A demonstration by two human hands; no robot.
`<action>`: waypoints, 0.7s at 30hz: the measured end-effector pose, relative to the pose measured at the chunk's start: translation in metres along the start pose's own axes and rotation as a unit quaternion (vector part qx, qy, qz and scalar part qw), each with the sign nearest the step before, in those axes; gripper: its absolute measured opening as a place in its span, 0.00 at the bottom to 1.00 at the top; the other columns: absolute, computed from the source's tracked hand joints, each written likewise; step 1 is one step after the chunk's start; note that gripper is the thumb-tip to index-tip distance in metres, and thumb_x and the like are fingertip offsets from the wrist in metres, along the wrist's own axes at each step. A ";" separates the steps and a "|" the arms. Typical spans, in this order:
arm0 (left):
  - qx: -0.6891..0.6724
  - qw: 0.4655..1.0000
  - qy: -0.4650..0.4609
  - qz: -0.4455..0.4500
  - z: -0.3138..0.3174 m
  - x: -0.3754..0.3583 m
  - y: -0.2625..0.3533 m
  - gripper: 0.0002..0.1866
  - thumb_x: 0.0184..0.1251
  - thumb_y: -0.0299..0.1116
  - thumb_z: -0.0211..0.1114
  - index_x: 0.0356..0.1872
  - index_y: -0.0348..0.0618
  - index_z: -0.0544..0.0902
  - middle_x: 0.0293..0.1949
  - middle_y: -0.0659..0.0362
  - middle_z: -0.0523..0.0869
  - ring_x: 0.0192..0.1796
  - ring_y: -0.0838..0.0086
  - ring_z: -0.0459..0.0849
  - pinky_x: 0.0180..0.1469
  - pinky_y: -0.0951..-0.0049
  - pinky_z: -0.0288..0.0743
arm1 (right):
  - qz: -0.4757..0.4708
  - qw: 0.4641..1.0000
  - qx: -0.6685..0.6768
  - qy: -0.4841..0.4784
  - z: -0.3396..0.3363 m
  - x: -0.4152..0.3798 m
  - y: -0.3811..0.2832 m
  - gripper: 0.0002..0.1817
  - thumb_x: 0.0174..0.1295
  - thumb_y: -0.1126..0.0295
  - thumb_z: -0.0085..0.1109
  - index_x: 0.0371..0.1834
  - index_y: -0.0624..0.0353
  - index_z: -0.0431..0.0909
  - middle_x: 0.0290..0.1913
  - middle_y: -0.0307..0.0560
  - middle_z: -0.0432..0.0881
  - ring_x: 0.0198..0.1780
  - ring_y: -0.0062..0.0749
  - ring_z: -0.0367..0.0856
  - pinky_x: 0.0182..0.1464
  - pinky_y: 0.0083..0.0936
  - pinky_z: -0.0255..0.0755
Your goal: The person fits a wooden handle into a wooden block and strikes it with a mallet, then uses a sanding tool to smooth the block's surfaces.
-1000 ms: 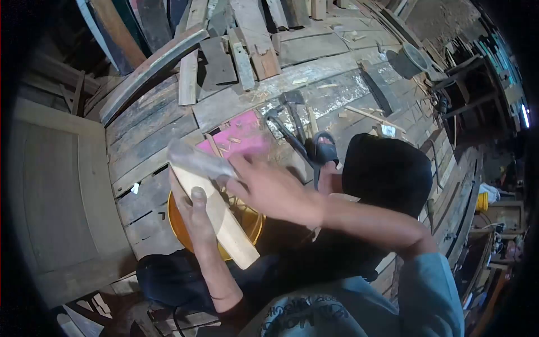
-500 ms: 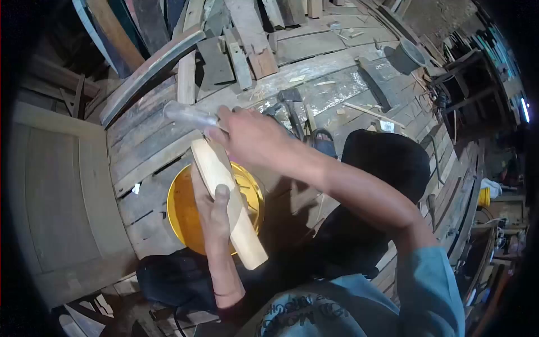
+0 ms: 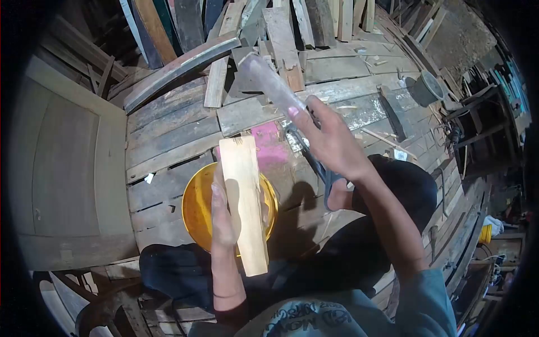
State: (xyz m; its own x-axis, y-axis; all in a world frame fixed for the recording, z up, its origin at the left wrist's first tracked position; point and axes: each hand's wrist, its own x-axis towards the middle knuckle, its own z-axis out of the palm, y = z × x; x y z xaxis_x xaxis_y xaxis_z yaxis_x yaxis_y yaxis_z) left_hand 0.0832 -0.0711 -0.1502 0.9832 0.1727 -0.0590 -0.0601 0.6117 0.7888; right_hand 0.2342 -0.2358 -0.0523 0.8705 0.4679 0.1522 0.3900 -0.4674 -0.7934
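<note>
- The left hand (image 3: 224, 216) is wrapped around a pale piece of wood (image 3: 244, 202) and holds it tight.
- The wood stands up tall, tipped a little, right over a yellow bucket (image 3: 197, 209) on the floor.
- The thumb lies on the left side of the wood, and the fingers go behind it.
- The right hand (image 3: 331, 143) is lifted up high and grips the handle of a big knife (image 3: 272, 84).
- The blade looks blurry. It points up and to the left, well apart from the wood.
- The floor (image 3: 168, 135) is made of old grey planks.
- A pink patch (image 3: 269, 147) shows on the floor just behind the bucket.
- A hammer (image 3: 306, 151) lies on the floor near the right hand.
- A foot in a sandal (image 3: 337, 191) rests on the planks, under the right arm.
- Lots of loose boards (image 3: 283, 39) are piled up at the far end of the floor.
- A curved board (image 3: 179, 70) lies among them on the left.
- A big flat wooden panel (image 3: 67, 168) sits on the left side.
</note>
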 end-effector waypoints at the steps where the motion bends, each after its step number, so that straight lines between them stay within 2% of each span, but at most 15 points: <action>1: -0.002 1.000 0.002 -0.006 -0.001 0.001 -0.003 0.35 0.73 0.58 0.40 0.71 0.44 0.54 0.50 0.55 0.75 0.38 0.74 0.80 0.32 0.74 0.79 | 0.001 1.000 0.004 0.004 0.002 -0.001 -0.001 0.25 0.68 0.50 0.51 0.39 0.68 0.71 0.26 0.57 0.75 0.28 0.38 0.73 0.34 0.35 0.67; 4: 0.019 0.999 0.034 0.000 0.003 0.005 -0.007 0.32 0.75 0.52 0.41 0.71 0.42 0.53 0.49 0.54 0.76 0.36 0.73 0.80 0.32 0.74 0.79 | -0.002 1.000 0.016 -0.008 0.005 0.000 0.000 0.26 0.67 0.49 0.51 0.38 0.68 0.70 0.27 0.58 0.75 0.29 0.42 0.74 0.36 0.37 0.68; 9: 0.027 1.000 -0.003 -0.001 0.018 0.007 0.003 0.33 0.71 0.44 0.50 0.71 0.41 0.52 0.46 0.50 0.77 0.30 0.71 0.80 0.25 0.72 0.78 | 0.019 0.999 0.018 -0.032 0.006 -0.004 -0.003 0.26 0.67 0.49 0.52 0.40 0.68 0.70 0.28 0.60 0.77 0.31 0.46 0.76 0.38 0.39 0.68; 12: 0.025 1.000 -0.011 -0.015 0.022 0.008 0.007 0.34 0.69 0.40 0.54 0.71 0.41 0.52 0.44 0.50 0.77 0.26 0.70 0.80 0.23 0.72 0.77 | 0.017 0.999 0.029 -0.036 0.005 -0.004 -0.006 0.25 0.66 0.49 0.53 0.43 0.67 0.71 0.34 0.64 0.78 0.36 0.50 0.79 0.42 0.40 0.70; 15: 0.040 0.999 0.002 -0.030 0.024 0.009 0.008 0.34 0.68 0.38 0.54 0.71 0.41 0.52 0.43 0.50 0.77 0.25 0.70 0.80 0.23 0.71 0.78 | 0.032 0.998 -0.005 -0.052 0.006 -0.004 -0.008 0.20 0.66 0.56 0.58 0.46 0.65 0.72 0.33 0.51 0.77 0.37 0.27 0.71 0.44 0.28 0.69; 18: 0.032 0.999 0.000 -0.032 0.026 0.009 0.007 0.34 0.68 0.37 0.54 0.72 0.42 0.51 0.43 0.50 0.77 0.25 0.70 0.80 0.23 0.71 0.78 | 0.031 0.995 0.068 -0.065 0.013 -0.004 -0.004 0.26 0.59 0.53 0.66 0.47 0.64 0.72 0.36 0.53 0.79 0.40 0.29 0.76 0.46 0.28 0.71; 21: 0.068 0.997 0.001 -0.021 0.032 0.011 0.009 0.29 0.66 0.39 0.53 0.65 0.40 0.58 0.40 0.49 0.76 0.24 0.69 0.79 0.20 0.72 0.77 | 0.039 0.994 -0.018 -0.101 0.011 -0.007 -0.012 0.32 0.51 0.50 0.72 0.48 0.64 0.71 0.39 0.55 0.80 0.43 0.35 0.79 0.48 0.31 0.72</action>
State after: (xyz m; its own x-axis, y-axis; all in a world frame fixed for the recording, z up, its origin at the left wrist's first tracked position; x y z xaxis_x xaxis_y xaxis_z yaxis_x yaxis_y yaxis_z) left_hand 0.0990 -0.0882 -0.1243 0.9841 0.1506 -0.0937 0.0043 0.5080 0.8613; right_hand 0.2201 -0.2251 -0.0509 0.8219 0.5686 -0.0327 0.3374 -0.5323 -0.7764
